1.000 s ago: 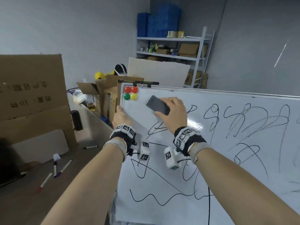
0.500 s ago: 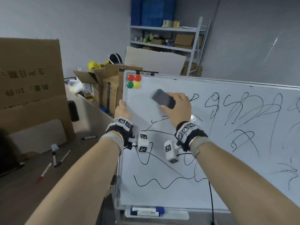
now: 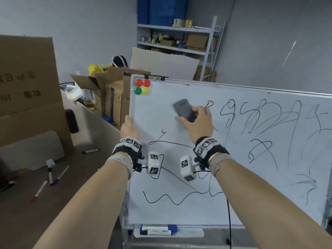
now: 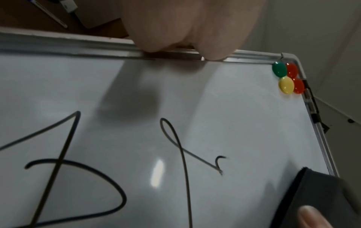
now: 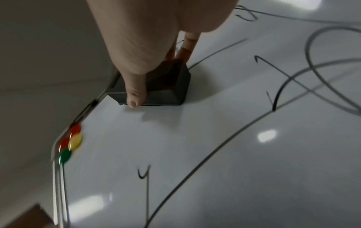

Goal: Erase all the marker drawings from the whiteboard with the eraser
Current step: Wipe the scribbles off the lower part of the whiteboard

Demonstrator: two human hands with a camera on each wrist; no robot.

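Note:
A whiteboard (image 3: pixel 179 209) stands in front of me, covered with black marker scribbles (image 3: pixel 258 119) across its middle and right. My right hand (image 3: pixel 196 121) grips a dark grey eraser (image 3: pixel 184 109) and holds it flat against the board's upper left part; in the right wrist view the eraser (image 5: pixel 166 86) sits under the thumb. My left hand (image 3: pixel 128 129) grips the board's left edge (image 4: pixel 97 46), thumb on the front. A patch around the eraser is wiped clean, with a small leftover hook mark (image 3: pixel 163 132) below it.
Several coloured magnets (image 3: pixel 142 87) sit in the board's top left corner. Markers (image 3: pixel 156 230) lie in the tray under the board. Cardboard boxes (image 3: pixel 115 94) and a desk with loose markers (image 3: pixel 53 177) stand to the left; a shelf (image 3: pixel 179 38) is behind.
The right hand has slid the eraser down and to the right over the board, wiping lines near the upper left. The view has tilted down, showing the marker tray. The left hand stays on the edge.

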